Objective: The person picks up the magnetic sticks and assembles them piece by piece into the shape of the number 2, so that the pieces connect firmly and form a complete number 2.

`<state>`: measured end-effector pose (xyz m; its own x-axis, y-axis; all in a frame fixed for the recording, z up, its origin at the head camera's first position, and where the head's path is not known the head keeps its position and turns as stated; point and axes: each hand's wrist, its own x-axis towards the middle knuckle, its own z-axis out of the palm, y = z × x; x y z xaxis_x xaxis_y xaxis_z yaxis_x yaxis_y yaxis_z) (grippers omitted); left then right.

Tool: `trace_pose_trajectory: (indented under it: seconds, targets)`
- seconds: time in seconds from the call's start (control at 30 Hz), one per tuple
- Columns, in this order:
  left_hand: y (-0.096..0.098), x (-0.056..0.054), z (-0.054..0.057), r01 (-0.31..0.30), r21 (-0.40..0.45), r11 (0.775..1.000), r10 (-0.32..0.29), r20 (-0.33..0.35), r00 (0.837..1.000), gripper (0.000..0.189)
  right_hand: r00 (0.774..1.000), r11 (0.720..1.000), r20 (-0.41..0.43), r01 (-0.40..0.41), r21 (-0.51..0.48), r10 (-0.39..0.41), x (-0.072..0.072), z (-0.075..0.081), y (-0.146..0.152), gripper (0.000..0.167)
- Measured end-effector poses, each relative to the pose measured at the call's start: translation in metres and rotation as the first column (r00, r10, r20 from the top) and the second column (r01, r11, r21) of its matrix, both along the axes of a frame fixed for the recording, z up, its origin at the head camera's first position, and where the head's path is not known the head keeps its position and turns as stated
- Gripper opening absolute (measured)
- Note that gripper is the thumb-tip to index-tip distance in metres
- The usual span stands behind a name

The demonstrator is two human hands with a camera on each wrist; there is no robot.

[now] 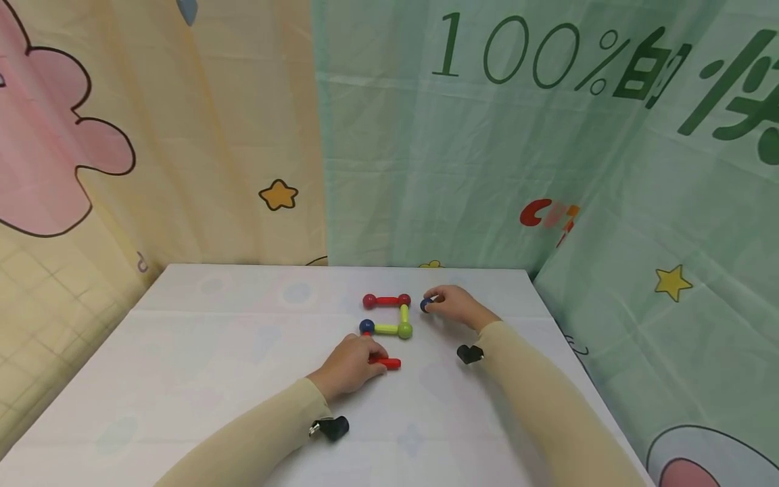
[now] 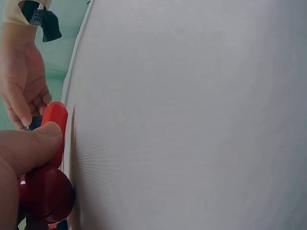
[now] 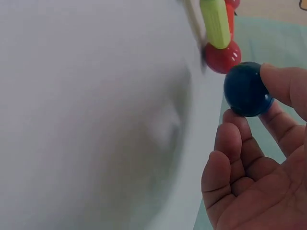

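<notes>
My left hand [image 1: 351, 365] holds a red rod [image 1: 389, 364], the thumb lying along it in the left wrist view. A dark red ball [image 2: 46, 194] sits at the rod's near end, partly covered by the hand. My right hand [image 1: 455, 306] pinches a blue ball [image 3: 247, 90] between thumb and fingers, right of the joined pieces. Those pieces form an angular chain: two red balls with a red rod [image 1: 386, 301] between them, a yellow-green rod [image 1: 404, 314], a green ball [image 1: 405, 330], another yellow-green rod [image 1: 386, 329] and a blue ball [image 1: 366, 327]. A bit of red below that ball disappears behind my left hand.
The pieces lie on a white-covered table [image 1: 201, 379] toward its far edge. Printed curtains [image 1: 426, 169] hang behind and at the right side. A black wrist device [image 1: 331, 428] is on the left sleeve, and another [image 1: 470, 354] on the right.
</notes>
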<state>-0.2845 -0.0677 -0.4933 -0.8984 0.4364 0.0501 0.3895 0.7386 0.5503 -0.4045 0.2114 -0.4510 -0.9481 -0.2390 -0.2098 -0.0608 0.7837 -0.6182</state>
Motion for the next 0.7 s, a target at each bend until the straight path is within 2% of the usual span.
trace_pose_trajectory:
  seconds: [0.33, 0.57, 0.7]
  targets:
    - [0.0, -0.004, 0.001, -0.004, 0.005, 1.0, 0.004, 0.005, 1.0, 0.019, 0.997, 0.997, 0.003, -0.074, 0.027, 0.074, 0.03, -0.008, 0.02, 0.035]
    - [0.0, -0.007, 0.002, -0.009, 0.01, 1.0, 0.009, 0.021, 1.0, 0.02, 0.996, 0.996, 0.023, -0.086, 0.023, 0.086, 0.041, -0.018, 0.025, 0.034]
    - [0.0, -0.01, 0.001, -0.01, 0.003, 1.0, 0.009, 0.022, 1.0, 0.02, 0.996, 0.996, 0.027, -0.087, -0.001, 0.087, 0.048, -0.019, 0.023, 0.032]
